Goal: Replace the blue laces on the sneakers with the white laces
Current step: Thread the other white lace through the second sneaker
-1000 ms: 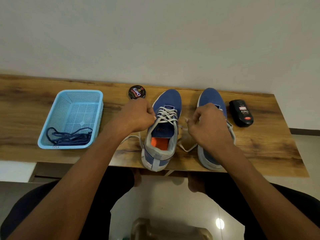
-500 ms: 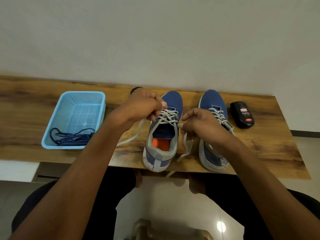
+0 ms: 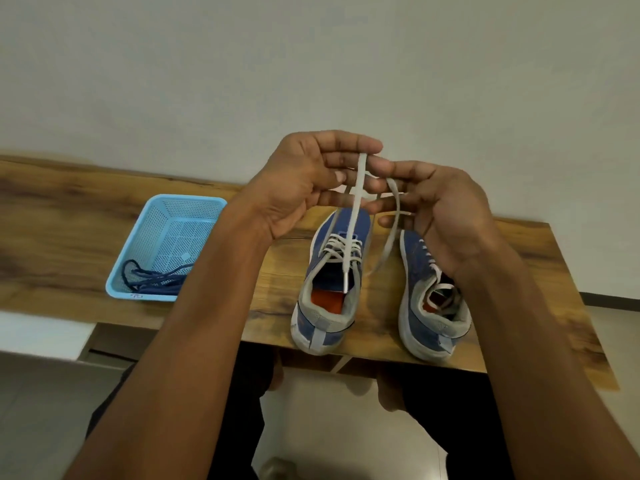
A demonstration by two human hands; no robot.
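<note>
Two blue sneakers stand side by side on the wooden table (image 3: pixel 69 216), toes away from me. The left sneaker (image 3: pixel 332 282) carries a white lace (image 3: pixel 356 199) through its eyelets. Both my hands are raised above it, palms toward each other. My left hand (image 3: pixel 308 181) pinches one lace end at the fingertips, and this end hangs down into the shoe. My right hand (image 3: pixel 440 213) holds the other end, which loops over its fingers. The right sneaker (image 3: pixel 433 299) also shows white lacing, partly hidden by my right wrist. The blue laces (image 3: pixel 156 277) lie in the basket.
A light blue plastic basket (image 3: pixel 166 216) stands on the table to the left of the shoes. The sneakers' heels sit near the table's front edge. My legs and the tiled floor show below the table.
Both hands have risen from beside the left sneaker and pulled the two white lace ends up and together above it. The view tilted; the polish tin and black bottle are now hidden.
</note>
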